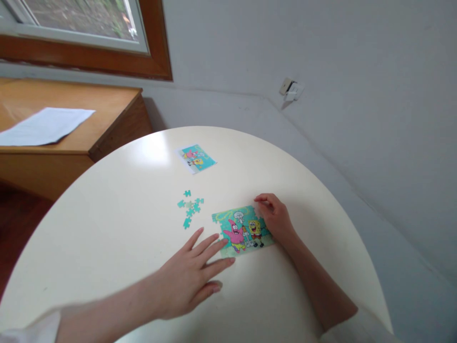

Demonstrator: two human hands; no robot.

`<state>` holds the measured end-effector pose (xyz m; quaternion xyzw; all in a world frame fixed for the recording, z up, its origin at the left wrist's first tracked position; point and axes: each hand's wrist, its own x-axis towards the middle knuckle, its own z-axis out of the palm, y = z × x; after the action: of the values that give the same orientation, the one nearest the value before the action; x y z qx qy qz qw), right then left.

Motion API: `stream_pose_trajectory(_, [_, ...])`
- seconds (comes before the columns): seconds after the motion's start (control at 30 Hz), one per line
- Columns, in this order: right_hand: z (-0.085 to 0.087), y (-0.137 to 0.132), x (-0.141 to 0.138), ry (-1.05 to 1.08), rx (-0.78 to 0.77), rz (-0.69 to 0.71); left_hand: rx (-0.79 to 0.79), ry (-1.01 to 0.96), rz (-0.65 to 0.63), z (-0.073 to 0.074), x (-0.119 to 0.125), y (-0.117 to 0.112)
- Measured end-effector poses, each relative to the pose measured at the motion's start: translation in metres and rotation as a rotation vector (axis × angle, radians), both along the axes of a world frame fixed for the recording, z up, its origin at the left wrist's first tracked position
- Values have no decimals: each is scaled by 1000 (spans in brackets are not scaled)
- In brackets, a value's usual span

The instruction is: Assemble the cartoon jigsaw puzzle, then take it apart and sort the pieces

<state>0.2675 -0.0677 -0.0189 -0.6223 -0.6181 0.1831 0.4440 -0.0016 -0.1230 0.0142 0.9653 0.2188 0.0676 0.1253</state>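
- My left hand (pixel 193 278) lies flat, fingers spread, its fingertips touching the near-left edge of the puzzle (pixel 243 231).
- My right hand (pixel 274 216) curls narrowly at the puzzle's far-right corner; I cannot tell whether it grips anything.
- Loose pieces (pixel 190 207) lie just far-left of the puzzle.

There are two hands, the left hand (pixel 189 281) and the right hand (pixel 275 218), one cartoon puzzle (pixel 243 231), one small picture card (pixel 197 158), one bunch of loose pieces (pixel 190 208) too close-packed to count, one paper sheet (pixel 44 125), one window (pixel 82 19), and two desks, the round desk (pixel 107 228) and the wooden desk (pixel 107 109).
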Motion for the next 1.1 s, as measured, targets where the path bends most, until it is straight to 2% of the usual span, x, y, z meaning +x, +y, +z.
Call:
stream_pose_trajectory(0.27, [4, -1, -2, -26, 65, 24, -3, 34, 43, 0, 1, 0])
stream_pose_trajectory(0.47, [1, -1, 0, -98, 6, 30, -10, 61, 48, -1, 2, -1])
stream_pose_trajectory(0.8, [-3, 0, 3, -122, -2, 42, -23, 46, 58, 3, 2, 0])
stream_pose_trajectory(1.0, [-2, 1, 4, -130, 2, 43, 19, -119, 89, 3, 1, 2])
stream_pose_trajectory(1.1, [-3, 1, 4, -128, -4, 47, 92, -293, 233, 0, -4, 9])
